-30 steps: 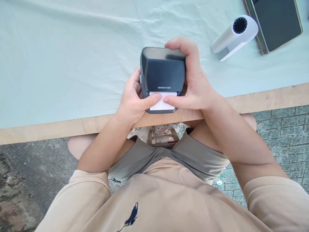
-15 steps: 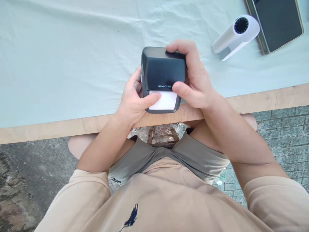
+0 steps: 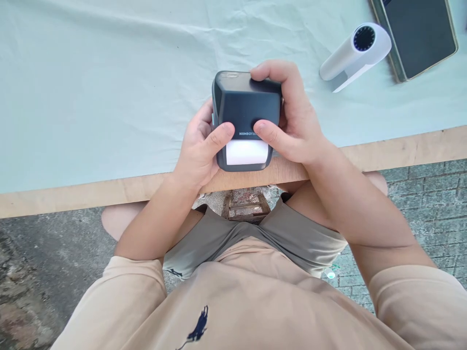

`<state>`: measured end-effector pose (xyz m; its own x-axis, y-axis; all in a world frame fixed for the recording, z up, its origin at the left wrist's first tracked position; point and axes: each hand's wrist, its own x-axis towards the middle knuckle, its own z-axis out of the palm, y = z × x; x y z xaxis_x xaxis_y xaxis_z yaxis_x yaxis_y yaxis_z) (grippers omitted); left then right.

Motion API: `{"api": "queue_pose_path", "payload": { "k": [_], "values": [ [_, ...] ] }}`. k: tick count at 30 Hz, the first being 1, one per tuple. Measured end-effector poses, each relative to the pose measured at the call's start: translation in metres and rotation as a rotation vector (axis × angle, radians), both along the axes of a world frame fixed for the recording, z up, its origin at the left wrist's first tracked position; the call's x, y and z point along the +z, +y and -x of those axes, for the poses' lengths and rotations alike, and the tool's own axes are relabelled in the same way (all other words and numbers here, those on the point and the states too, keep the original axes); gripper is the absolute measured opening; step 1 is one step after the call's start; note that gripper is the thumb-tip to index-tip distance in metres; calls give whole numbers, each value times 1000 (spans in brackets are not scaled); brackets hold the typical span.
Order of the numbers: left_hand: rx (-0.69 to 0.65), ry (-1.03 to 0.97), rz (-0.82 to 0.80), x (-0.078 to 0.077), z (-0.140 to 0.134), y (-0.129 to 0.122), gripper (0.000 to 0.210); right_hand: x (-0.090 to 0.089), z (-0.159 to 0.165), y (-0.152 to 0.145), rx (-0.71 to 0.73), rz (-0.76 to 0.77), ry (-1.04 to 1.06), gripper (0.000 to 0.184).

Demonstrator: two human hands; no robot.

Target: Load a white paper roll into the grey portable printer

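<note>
Between my two hands is a black label printer [image 3: 248, 109] marked NIIMBOT, held above the table's near edge. White label paper [image 3: 247, 152] shows below its dark lid. My left hand [image 3: 202, 146] grips the printer's left side, with the thumb resting on the lower left of the lid. On the right side, my right hand [image 3: 292, 114] is closed round it: a finger lies over the top edge and the thumb presses on the lid near the lettering. The fingers beneath the printer are hidden.
To the right on the pale cloth [image 3: 109, 87] lies a white cylindrical device [image 3: 346, 61] with a dark round end. Beside it, a dark-screened phone or tablet [image 3: 423, 39] sits at the upper right. The bare wooden table edge [image 3: 91, 193] runs across in front of my legs.
My left thumb has moved up off the white label paper onto the lid. My right thumb has slid slightly left and up, and the lid's front edge sits slightly lower.
</note>
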<state>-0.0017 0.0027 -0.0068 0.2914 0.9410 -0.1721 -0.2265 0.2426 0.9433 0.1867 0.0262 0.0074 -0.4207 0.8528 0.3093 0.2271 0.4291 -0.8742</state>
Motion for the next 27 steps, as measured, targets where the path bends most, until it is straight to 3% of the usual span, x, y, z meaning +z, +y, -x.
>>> {"api": "queue_pose_path", "payload": {
  "k": [7, 13, 19, 23, 27],
  "values": [
    [19, -21, 18, 2, 0, 0, 55, 0, 0, 2, 20, 60, -34, 61],
    [1, -216, 123, 9, -2, 5, 37, 2, 3, -1, -23, 15, 6, 50],
    [75, -180, 181, 13, -3, 3, 32, 7, 3, -2, -40, 84, -43, 47],
    [97, -176, 181, 13, -3, 3, 32, 2, 2, 1, -8, 3, -38, 58],
    [109, -161, 166, 13, -3, 4, 30, 0, 0, 3, 32, 22, -65, 79]
  ]
}}
